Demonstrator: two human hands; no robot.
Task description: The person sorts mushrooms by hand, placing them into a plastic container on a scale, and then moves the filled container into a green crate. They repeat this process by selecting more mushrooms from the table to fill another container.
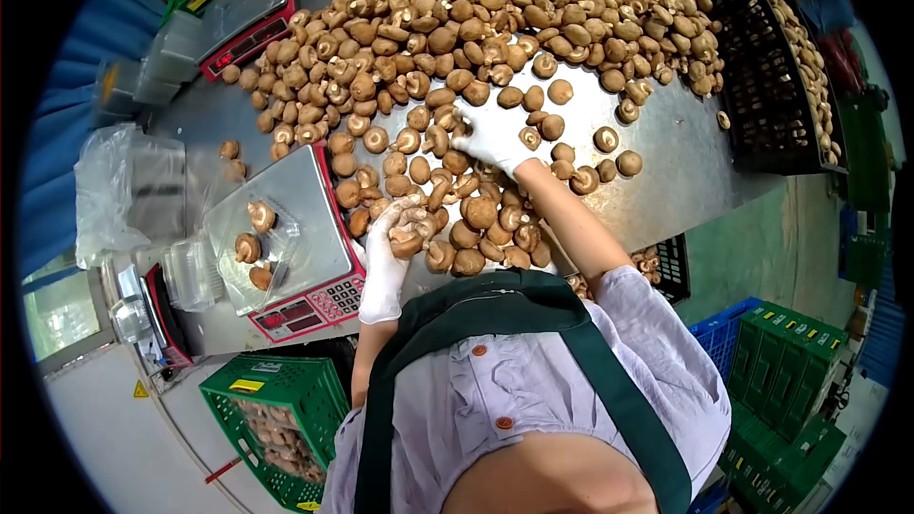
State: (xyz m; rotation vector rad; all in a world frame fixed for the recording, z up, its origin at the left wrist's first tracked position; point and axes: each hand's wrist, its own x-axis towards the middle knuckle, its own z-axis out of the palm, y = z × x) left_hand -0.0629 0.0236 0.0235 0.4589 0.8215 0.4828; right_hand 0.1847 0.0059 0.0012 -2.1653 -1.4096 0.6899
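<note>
Head view, left hand (388,240) gripping mushroom (406,245) – cap up, long axis unclear; right hand (497,137) among mushrooms (436,140), grip unclear

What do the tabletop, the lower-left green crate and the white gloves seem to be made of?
Tabletop: metal, probably stainless steel, satin; it shows blurred glare.
Crate: hard plastic, evenly coloured, with moulded-looking slots.
Gloves: thin, matt, close-fitting; fabric or rubber, unclear.

Scale (290,181) left of mushrooms (481,212)
</note>
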